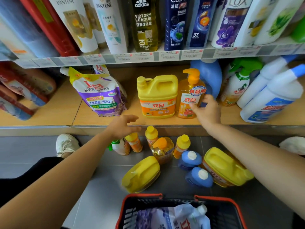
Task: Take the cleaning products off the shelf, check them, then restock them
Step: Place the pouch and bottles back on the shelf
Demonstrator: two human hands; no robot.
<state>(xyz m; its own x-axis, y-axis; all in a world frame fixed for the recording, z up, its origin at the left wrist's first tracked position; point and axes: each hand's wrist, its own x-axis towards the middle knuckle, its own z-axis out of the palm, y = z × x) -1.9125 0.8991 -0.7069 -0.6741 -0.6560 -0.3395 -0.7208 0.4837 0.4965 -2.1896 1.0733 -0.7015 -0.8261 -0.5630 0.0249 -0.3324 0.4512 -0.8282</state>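
Observation:
An orange pump bottle of dish soap (pixel 189 95) stands on the wooden shelf (pixel 66 111), and my right hand (pixel 207 109) grips its lower right side. Left of it stands a yellow detergent jug (pixel 157 96). A purple refill pouch (pixel 100 93) leans further left. My left hand (pixel 123 125) hovers open at the shelf's front edge, holding nothing. On the grey floor below lie two yellow jugs (pixel 142 174) (pixel 226 167), two blue bottles (pixel 198 176), a pump bottle (pixel 162 149) and several small orange bottles (pixel 151 134).
A black basket with red rim (pixel 158 196) at the bottom holds a refill pouch. A blue jug (pixel 208 75), spray bottle (pixel 237 83) and white bottles (pixel 272 98) crowd the shelf's right. Shampoo bottles (pixel 146 23) fill the upper shelf. A white shoe (pixel 66 144) is at left.

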